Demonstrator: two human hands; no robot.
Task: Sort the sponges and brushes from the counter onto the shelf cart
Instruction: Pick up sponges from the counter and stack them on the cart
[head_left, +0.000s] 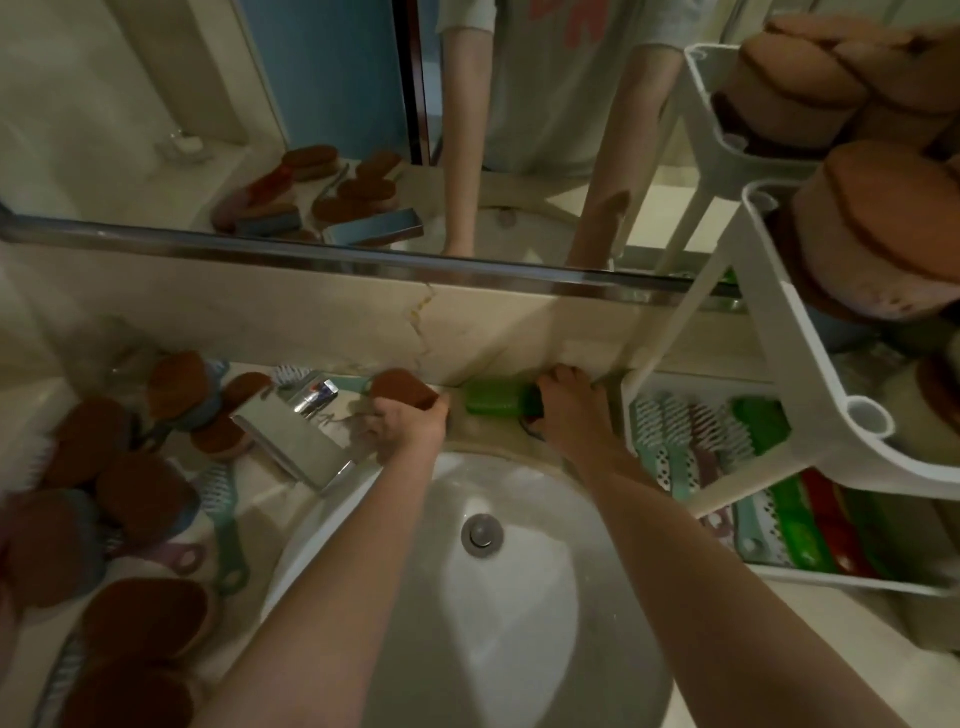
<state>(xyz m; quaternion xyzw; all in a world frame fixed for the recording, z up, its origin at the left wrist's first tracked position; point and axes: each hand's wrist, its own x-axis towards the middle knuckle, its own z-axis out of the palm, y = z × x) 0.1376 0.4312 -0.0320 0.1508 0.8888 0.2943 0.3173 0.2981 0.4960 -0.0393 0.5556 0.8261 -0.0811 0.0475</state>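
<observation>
Holds a brown sponge (402, 391) in the left grip (410, 423), fingers curled round its near edge, low over the worktop (488, 432) strip behind the sink (519, 597). Closes the right grip (569, 410) over the end of a green brush (493, 397), lying flat just to that grip's left, between the two grips. Shows the faucet (291, 434) just left of the left grip and, further left, a heap of sponges and brushes (130, 493) not yet sorted. Shows the shelf cart (810, 364) just right of the right grip, with brushes (691, 447) in the bottom tray and sponges (883, 228) in the trays above. Risks, as a judgement: holding the brush by one end only, so letting it tip or slip on lifting; swinging it right and knocking the cart's leg, which stands very near that grip; carrying the sponge across the open sink and past the other arm, so dropping it into the basin or tangling the two reaches; dragging the left sleeve-side arm back against the faucet; and, in this dim light, putting either piece in the wrong tray.
</observation>
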